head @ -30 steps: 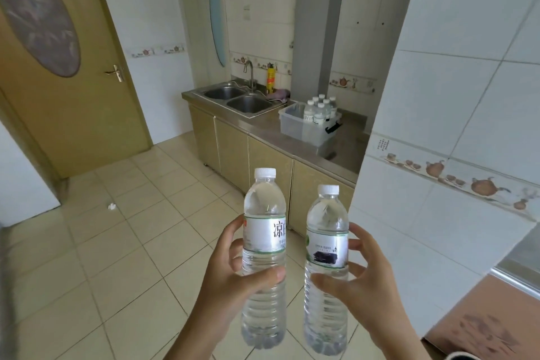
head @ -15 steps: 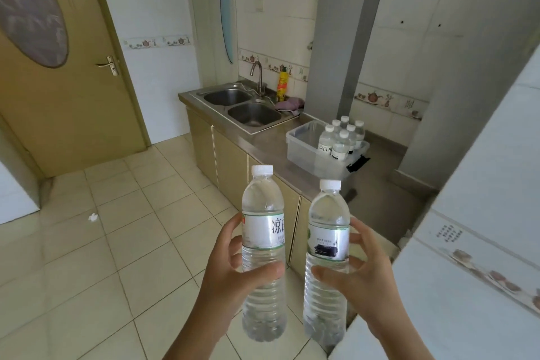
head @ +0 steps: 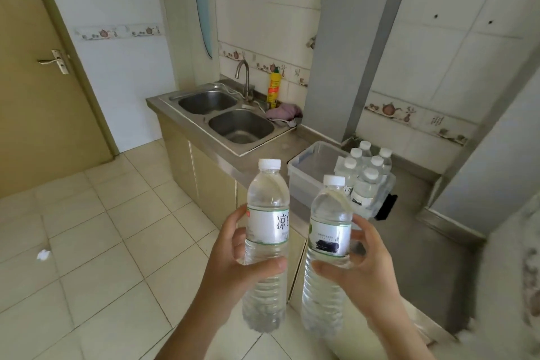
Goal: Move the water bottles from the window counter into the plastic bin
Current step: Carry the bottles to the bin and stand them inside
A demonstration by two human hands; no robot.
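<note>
Water bottles, two of them, are held upright side by side in front of the plastic bin [head: 309, 181], one in each of the hands. Left hand [head: 233, 266]: wrapped around the middle of the left bottle [head: 267, 242], thumb across the front below the white label, fingers behind. Right hand [head: 365, 266]: wrapped around the right bottle [head: 330, 245] at and below its label, thumb in front, fingers curled around the far side. Both bottles are clear, full, and closed with white caps; they stand near each other, and contact between them cannot be told. The plastic bin, clear and rectangular, sits on the steel tabletop [head: 423, 242] beyond the held bottles. Inside the bin, at its right end, a group of capped bottles [head: 366, 172] stands upright and close together; the left part of the bin shows bare walls and floor. A black latch [head: 385, 207] hangs on the bin's right end. Left of the bin, set in the same tabletop, lies a double sink [head: 228, 114] with a tap [head: 244, 79]. Behind the sink stand a yellow bottle [head: 273, 90] and a pink cloth [head: 283, 112]. Far left of the bin is a door [head: 35, 96] with a metal handle.
</note>
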